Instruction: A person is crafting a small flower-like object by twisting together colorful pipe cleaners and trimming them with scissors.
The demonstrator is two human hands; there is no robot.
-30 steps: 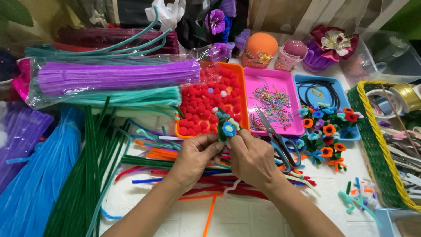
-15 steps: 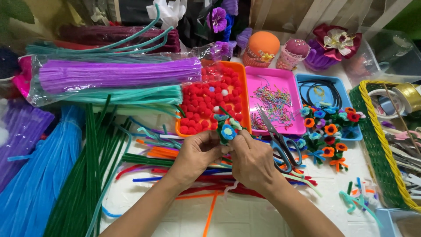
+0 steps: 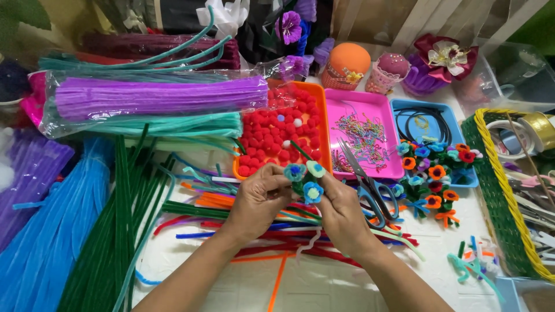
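My left hand [image 3: 261, 199] and my right hand [image 3: 341, 214] meet in the middle of the view. Together they pinch a small bunch of pipe-cleaner flowers [image 3: 305, 180] with teal, mint and blue heads on green stems. The flower heads stick up between my fingertips, just in front of the orange tray [image 3: 321, 138] of red pom-poms. Loose pipe cleaners [image 3: 231, 205] in orange, red, blue and green lie on the white table under both hands.
Scissors [image 3: 363, 180] lie right of my hands. A pink tray [image 3: 386, 110] and a blue tray [image 3: 462, 176] stand behind them, with finished small flowers [image 3: 433, 173]. A green-yellow basket [image 3: 497, 208] is at the right. Bundles of purple [image 3: 156, 95], green [image 3: 115, 231] and blue [image 3: 40, 242] pipe cleaners fill the left.
My hands have shifted the bunch slightly lower and turned it; the flower heads now spread apart more between my fingertips.
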